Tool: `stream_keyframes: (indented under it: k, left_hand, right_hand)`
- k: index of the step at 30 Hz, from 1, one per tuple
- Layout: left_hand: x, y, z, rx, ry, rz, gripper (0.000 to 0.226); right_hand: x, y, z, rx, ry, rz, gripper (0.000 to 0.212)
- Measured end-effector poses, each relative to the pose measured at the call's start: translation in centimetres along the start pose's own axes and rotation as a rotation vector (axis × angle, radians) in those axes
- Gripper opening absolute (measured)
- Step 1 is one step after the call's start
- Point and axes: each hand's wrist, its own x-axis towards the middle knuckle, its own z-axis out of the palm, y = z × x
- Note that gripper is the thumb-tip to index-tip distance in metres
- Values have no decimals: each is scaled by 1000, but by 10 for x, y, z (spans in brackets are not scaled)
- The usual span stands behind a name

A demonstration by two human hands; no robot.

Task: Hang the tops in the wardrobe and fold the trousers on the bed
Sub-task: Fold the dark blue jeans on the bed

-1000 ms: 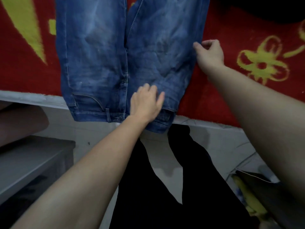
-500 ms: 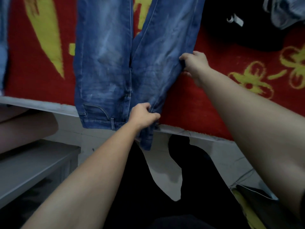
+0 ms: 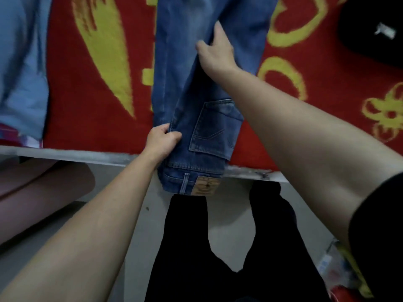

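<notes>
Blue jeans [image 3: 196, 88] lie on the bed with the red and yellow blanket [image 3: 91, 88], folded lengthwise so one leg lies over the other and a back pocket faces up. The waistband with its leather patch hangs over the bed's near edge. My left hand [image 3: 162, 141] grips the folded edge near the waist. My right hand [image 3: 214, 52] sits higher up on the thigh of the jeans, thumb spread, fingers tucked at the fold of the denim.
A light blue garment [image 3: 21, 66] lies on the bed at the left. A black garment [image 3: 370, 33] lies at the upper right. The bed's grey edge [image 3: 87, 154] runs across the view. My black-trousered legs stand on the pale floor below.
The right half of the jeans has been folded over onto the left half, so the back pocket now faces up. Both hands moved left with the cloth.
</notes>
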Motion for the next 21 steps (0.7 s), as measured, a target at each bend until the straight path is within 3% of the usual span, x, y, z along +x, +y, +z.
stream_keyframes:
  k: [4, 7, 10, 14, 16, 18, 21]
  left_hand:
    - [40, -32, -47, 54, 53, -33, 16]
    - [68, -50, -67, 170, 41, -31, 5]
    - [80, -51, -75, 369, -11, 25, 22]
    - [82, -39, -82, 385, -112, -27, 32]
    - [81, -33, -84, 312, -179, -77, 35]
    - [79, -28, -84, 389, -182, -25, 35]
    - [76, -20, -76, 555, -10, 128, 51]
  right_hand:
    - [19, -8, 75, -89, -100, -28, 68]
    - [33, 8, 107, -272, -286, -15, 75]
    - [42, 21, 120, -456, -372, 6, 77]
    - [45, 13, 113, -404, -388, 63, 74]
    - [37, 11, 101, -472, -282, 1, 65]
    - [21, 16, 87, -602, -40, -135, 56]
    - [-10, 30, 71, -706, 392, -225, 54]
